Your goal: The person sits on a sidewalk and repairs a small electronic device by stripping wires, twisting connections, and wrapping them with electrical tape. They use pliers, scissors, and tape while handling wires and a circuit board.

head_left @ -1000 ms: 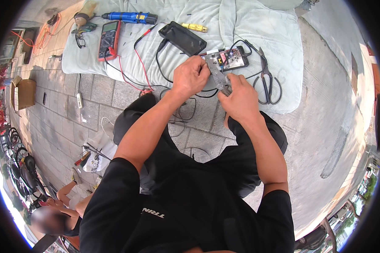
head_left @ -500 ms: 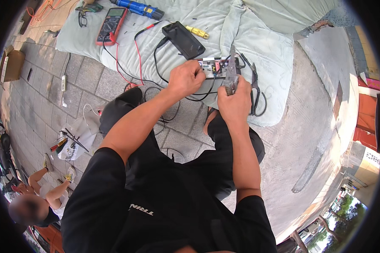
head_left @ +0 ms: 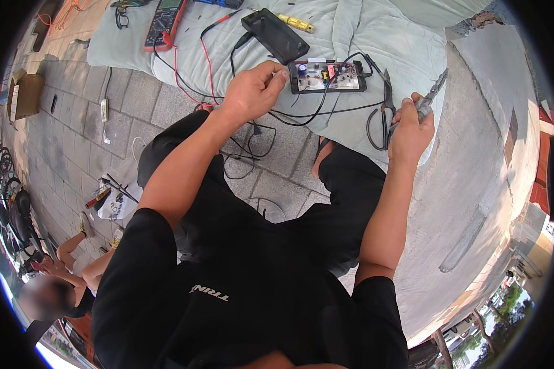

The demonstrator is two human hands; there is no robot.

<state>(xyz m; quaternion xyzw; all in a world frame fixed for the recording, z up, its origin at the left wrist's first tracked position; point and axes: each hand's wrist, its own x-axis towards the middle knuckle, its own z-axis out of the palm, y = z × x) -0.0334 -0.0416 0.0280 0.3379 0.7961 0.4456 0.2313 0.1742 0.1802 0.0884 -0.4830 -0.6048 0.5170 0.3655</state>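
The left forearm slants up and to the right from a bent elbow; its hand (head_left: 252, 92) is closed, fingers curled and thumb against the index finger, just beside the left end of an open black adapter case with a circuit board (head_left: 319, 80); whether anything thin sits in that pinch, I cannot tell. The right forearm rises more steeply, well apart from the left; the right hand (head_left: 410, 132) grips metal pliers (head_left: 434, 92) by the handles, their nose pointing up and to the right, away from the board; black-handled scissors (head_left: 388, 92) lie just left of that hand. The case rests on a pale padded cloth (head_left: 406, 55), a black cable (head_left: 319, 111) crossing it; beyond lie a black plastic cover (head_left: 277, 37), a yellow screwdriver (head_left: 297, 23) and, farther left, a red-edged multimeter (head_left: 163, 24).
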